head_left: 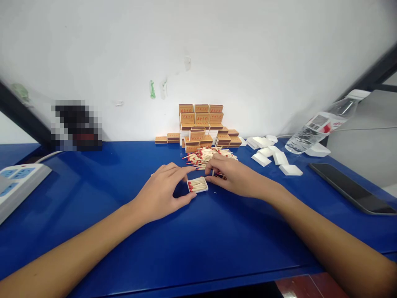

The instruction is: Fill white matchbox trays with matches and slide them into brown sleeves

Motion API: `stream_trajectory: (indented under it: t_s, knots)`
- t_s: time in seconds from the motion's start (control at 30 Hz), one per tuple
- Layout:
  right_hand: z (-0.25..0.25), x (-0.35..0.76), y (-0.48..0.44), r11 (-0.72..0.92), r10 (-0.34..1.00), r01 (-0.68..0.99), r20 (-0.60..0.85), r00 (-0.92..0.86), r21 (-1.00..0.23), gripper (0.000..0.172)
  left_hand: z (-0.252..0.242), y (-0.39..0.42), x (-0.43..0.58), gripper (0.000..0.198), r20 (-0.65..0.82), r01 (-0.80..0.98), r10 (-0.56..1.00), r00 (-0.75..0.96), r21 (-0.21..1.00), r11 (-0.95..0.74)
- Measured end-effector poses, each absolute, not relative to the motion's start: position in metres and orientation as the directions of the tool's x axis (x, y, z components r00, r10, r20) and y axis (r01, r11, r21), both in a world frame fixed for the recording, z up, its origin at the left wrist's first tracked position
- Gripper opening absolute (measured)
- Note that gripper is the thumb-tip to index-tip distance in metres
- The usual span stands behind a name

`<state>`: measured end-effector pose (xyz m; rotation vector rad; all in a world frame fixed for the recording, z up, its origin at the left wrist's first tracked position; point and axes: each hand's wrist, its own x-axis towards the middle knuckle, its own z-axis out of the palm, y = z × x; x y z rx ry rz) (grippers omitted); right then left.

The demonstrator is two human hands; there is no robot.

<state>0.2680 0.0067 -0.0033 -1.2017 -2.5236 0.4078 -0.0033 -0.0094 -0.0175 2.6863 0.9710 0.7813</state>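
A small white matchbox tray (206, 190) lies on the blue table, filled with red-headed matches (197, 184). My left hand (164, 188) steadies it between thumb and fingers, the thumb at its near edge and a fingertip by its left side. Just right of the tray, my right hand (231, 174) is curled with its fingertips close to the tray's edge. Pale match sticks show between its thumb and fingers, though how many is hidden. Behind both hands spreads a loose heap of matches (204, 156), partly covered by the right hand.
Yellow-brown matchboxes (201, 118) are stacked against the wall behind the heap. To the right lie several white trays (290, 169), a tilted water bottle (322, 124) and a black phone (350, 186). A power strip (21, 182) sits at the left edge.
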Motion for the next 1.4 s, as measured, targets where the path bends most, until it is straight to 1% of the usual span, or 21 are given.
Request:
stream_trajectory:
  t_s: [0.07,0.17,0.37,0.53,0.63,0.8,0.9,1.03,1.13,1.2,1.3,1.4]
  knots:
    - [-0.001,0.272,0.007,0.610,0.784,0.698,0.156,-0.601,-0.376,0.010,-0.017,-0.008,-0.004,0.056,0.434,0.543,0.627,0.647,0.314,-0.778]
    - [-0.001,0.275,0.009,0.614,0.776,0.700,0.116,-0.620,-0.363,0.008,-0.017,-0.007,-0.005,0.055,0.440,0.559,0.631,0.639,0.298,-0.774]
    - [-0.005,0.270,0.007,0.622,0.770,0.705,0.105,-0.629,-0.341,0.018,-0.017,-0.005,-0.005,0.055,0.426,0.573,0.649,0.631,0.309,-0.759]
    - [-0.006,0.270,0.005,0.610,0.779,0.725,0.078,-0.622,-0.320,0.021,-0.016,-0.005,-0.005,0.055,0.420,0.568,0.652,0.631,0.322,-0.758]
    - [-0.002,0.272,0.004,0.599,0.786,0.724,0.075,-0.614,-0.343,0.019,-0.015,-0.005,-0.006,0.056,0.423,0.573,0.648,0.633,0.306,-0.760]
    - [0.010,0.269,-0.002,0.576,0.808,0.700,0.164,-0.566,-0.422,0.018,-0.017,-0.006,-0.006,0.058,0.413,0.578,0.652,0.636,0.304,-0.757]
    - [0.010,0.257,-0.009,0.621,0.775,0.647,0.225,-0.590,-0.443,0.015,-0.018,-0.007,-0.005,0.059,0.404,0.561,0.640,0.653,0.310,-0.768]
    - [0.004,0.246,-0.012,0.689,0.716,0.589,0.269,-0.645,-0.422,0.011,-0.017,-0.007,-0.005,0.058,0.410,0.543,0.622,0.667,0.305,-0.783]
    - [0.004,0.254,-0.007,0.683,0.730,0.630,0.314,-0.607,-0.370,0.014,-0.016,-0.006,-0.006,0.058,0.419,0.555,0.629,0.655,0.298,-0.777]
    - [0.006,0.262,-0.003,0.656,0.755,0.669,0.275,-0.596,-0.350,0.013,-0.016,-0.005,-0.007,0.057,0.409,0.565,0.641,0.649,0.304,-0.767]
    - [0.006,0.270,0.000,0.609,0.783,0.702,0.137,-0.607,-0.368,0.006,-0.016,-0.005,-0.007,0.055,0.391,0.560,0.641,0.661,0.311,-0.768]
    - [0.004,0.271,0.001,0.576,0.800,0.730,0.069,-0.596,-0.369,0.009,-0.015,-0.005,-0.007,0.055,0.375,0.557,0.641,0.670,0.316,-0.768]
